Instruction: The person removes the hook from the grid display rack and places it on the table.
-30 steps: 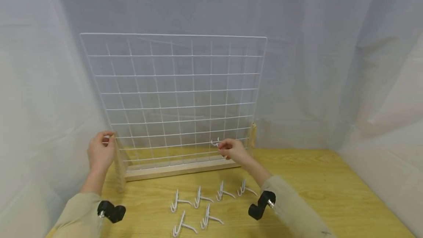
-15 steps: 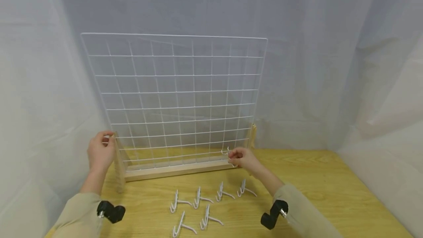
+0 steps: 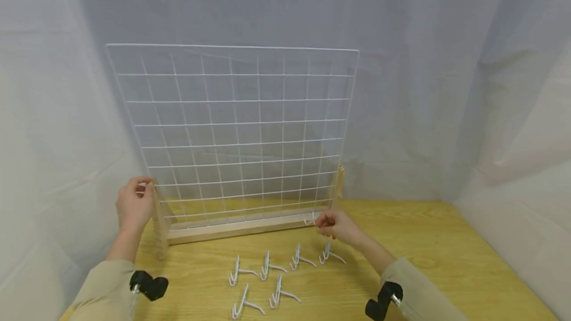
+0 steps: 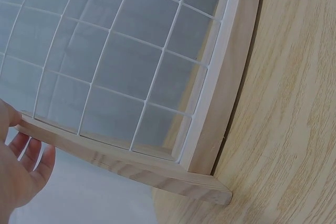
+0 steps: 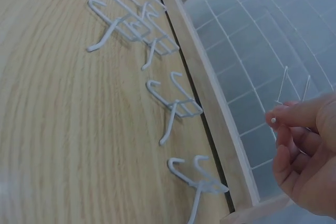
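Observation:
A white wire grid panel point(image 3: 232, 124) stands upright in a wooden base point(image 3: 241, 230). My left hand point(image 3: 134, 205) grips the top of the base's left post point(image 4: 113, 162), thumb on one side and fingertips on the other. Low in front of the panel's right end, my right hand point(image 3: 342, 227) pinches a white wire hook point(image 5: 282, 85) between thumb and fingertips. In the right wrist view the hook's two prongs rise beyond the fingers, while the rest is partly hidden by them. Whether the hook touches the panel I cannot tell.
Several white hooks lie on the wood-grain table in front of the base, among them a rightmost hook point(image 3: 329, 254) and a near-left hook point(image 3: 244, 303). White sheeting point(image 3: 401, 113) hangs behind and at both sides. Black mounts point(image 3: 384, 301) sit on both wrists.
My right hand has moved down and to the right with the hook, from in front of the lower wires towards the base's right end. The left hand stays on the post.

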The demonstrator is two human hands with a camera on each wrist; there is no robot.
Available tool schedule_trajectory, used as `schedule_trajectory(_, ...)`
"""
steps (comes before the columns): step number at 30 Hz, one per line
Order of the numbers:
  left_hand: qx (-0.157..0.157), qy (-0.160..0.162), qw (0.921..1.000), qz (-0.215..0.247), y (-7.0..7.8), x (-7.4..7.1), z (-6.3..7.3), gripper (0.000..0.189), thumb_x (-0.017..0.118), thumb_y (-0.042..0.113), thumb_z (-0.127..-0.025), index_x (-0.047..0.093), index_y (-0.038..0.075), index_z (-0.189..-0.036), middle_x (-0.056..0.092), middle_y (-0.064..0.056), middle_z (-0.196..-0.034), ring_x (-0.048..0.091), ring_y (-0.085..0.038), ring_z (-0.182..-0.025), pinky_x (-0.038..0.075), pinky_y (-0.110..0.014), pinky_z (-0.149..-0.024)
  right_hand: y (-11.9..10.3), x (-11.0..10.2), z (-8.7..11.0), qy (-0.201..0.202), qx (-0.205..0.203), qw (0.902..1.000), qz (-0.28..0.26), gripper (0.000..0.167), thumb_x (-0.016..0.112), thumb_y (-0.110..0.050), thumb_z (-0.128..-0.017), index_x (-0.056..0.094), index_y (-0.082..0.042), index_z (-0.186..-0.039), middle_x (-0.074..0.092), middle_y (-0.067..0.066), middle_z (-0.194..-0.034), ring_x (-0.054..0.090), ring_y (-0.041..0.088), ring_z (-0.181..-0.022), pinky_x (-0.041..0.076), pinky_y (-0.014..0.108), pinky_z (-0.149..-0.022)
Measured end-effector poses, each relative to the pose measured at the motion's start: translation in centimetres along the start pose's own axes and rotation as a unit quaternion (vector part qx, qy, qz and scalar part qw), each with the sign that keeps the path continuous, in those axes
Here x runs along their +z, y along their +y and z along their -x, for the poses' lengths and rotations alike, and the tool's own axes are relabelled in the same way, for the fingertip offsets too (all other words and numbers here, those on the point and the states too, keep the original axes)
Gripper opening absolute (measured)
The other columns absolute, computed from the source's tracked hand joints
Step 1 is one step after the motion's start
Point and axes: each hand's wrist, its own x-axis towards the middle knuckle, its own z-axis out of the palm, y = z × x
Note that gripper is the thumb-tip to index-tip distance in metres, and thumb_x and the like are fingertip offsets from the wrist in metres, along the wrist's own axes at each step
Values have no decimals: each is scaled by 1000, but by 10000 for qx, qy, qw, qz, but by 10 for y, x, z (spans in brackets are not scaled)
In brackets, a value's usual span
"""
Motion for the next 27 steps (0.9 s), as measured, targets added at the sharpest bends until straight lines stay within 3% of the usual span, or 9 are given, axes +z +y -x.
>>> schedule_trajectory(2, -4, -13, 10000, -2, 0, 0, -1, 26, 44, 10, -94, 56, -3, -112, 53, -23, -96, 48, -30, -85, 35, -37, -71, 2, -1, 4, -20, -133, 9998, 116, 9, 64, -4, -83, 60, 3, -87, 59, -2, -72, 49, 7, -61, 39, 22, -48)
schedule_trajectory(9, -52, -90, 9999, -8, 0, -1, -2, 27, 44, 11, -95, 55, -3, -114, 53, -23, -99, 48, -30, -88, 36, -37, -72, 2, 2, 16, 4, 439, 9987, 260, 12, 64, 3, -80, 60, 10, -89, 60, 4, -74, 49, 7, -61, 38, 19, -48)
schedule_trajectory(14, -4, -33, 10000, 2, 1, -1, -2, 26, 44, 11, -94, 56, -4, -113, 53, -23, -97, 48, -30, -86, 35, -37, -71, 3, 5, 24, -130, 466, 9981, 368, 11, 65, 3, -80, 62, 10, -87, 62, 5, -74, 49, 7, -60, 41, 20, -50)
schedule_trajectory(27, -50, -103, 9999, 6, 2, 1, -3, 28, 43, 12, -95, 55, -4, -115, 52, -23, -99, 48, -30, -87, 35, -37, -72, 8, 19, 42, -858, 453, 9947, 344, 7, 66, 6, -75, 64, 5, -82, 63, 12, -75, 55, 8, -66, 46, 20, -60)
